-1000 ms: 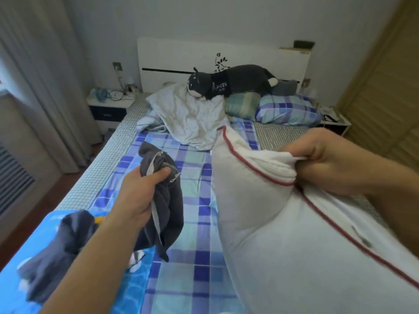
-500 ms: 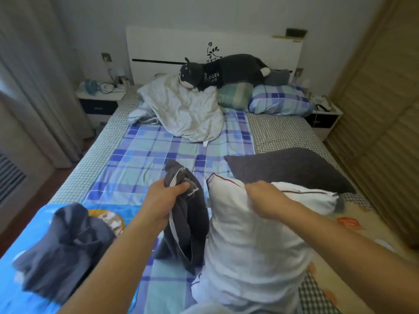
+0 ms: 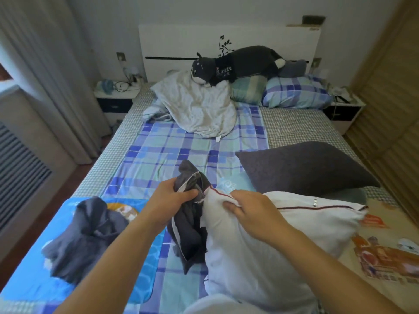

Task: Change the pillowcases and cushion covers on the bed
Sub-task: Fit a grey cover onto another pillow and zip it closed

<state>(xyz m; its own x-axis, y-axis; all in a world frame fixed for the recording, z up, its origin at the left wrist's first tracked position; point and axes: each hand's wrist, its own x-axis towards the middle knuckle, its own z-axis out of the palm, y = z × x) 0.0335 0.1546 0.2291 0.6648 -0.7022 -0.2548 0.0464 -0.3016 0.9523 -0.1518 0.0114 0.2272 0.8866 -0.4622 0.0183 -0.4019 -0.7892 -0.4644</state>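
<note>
Showing unreadable white print, plush toy (image 3: 240, 64)

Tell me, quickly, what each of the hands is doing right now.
Left hand: closed, gripping the dark grey cover near its zip opening.
Right hand: closed, pinching the corner of the white cushion.

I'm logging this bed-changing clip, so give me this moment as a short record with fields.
left hand: grips dark cover at its zipper edge
right hand: pinches white pillow at its corner
grey cushion: lies behind the pillow
second dark cover: crumpled, on the left
plush toy: at the headboard
</note>
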